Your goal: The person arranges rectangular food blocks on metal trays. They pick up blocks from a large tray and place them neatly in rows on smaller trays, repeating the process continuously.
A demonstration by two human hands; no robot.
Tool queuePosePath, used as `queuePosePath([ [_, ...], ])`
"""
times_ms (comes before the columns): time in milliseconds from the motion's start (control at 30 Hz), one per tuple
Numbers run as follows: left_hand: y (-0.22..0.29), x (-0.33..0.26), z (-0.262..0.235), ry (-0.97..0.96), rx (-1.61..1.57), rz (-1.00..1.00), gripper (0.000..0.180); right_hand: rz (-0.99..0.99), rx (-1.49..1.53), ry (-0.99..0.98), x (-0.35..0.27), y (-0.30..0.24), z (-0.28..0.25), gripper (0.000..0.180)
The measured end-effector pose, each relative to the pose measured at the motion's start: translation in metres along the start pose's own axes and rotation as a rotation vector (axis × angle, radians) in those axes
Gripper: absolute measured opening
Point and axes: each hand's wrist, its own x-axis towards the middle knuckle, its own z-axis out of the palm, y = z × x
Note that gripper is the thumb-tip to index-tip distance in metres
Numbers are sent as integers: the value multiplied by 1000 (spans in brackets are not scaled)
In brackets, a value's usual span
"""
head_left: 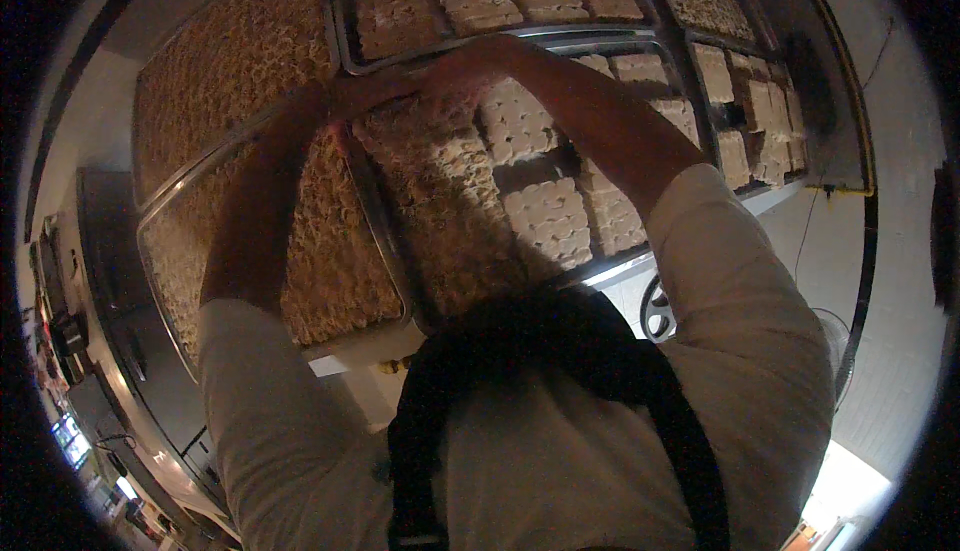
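My left hand (pixel 345 101) and my right hand (pixel 462 73) are close together, dark and blurred, over the far left part of a metal tray. Their fingers cannot be made out clearly. Under them lies a golden-brown, rough-topped slab (pixel 455 216) that fills the tray's left side. To its right in the same tray sit pale, thick squares (pixel 548 221) with small dimples, some apart with dark gaps between them. Just left of this tray, under my left forearm, another tray holds a full slab (pixel 335 251) of the same bumpy, golden-brown food.
At the far left stands a tray with a large uncut slab (pixel 235 71). Beyond my hands, a tray of cut brown blocks (pixel 480 1) fills the back. More pale pieces (pixel 765 116) sit at the right. A round fan (pixel 838 351) shows by my right arm.
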Motion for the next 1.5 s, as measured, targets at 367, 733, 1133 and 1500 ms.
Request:
queuePosePath([
  [367,1,-19,49,55,-438,45,64,-598,-843,-398,54,7,5,63],
  [733,-24,1,118,651,725,519,50,-125,-830,438,-43,-27,119,69],
  [1133,14,-21,245,1026,718,-53,72,-452,-1096,848,-61,62,205,99],
  [1500,9,16,367,1251,-814,321,50,-67,-889,132,-21,-27,104,68],
])
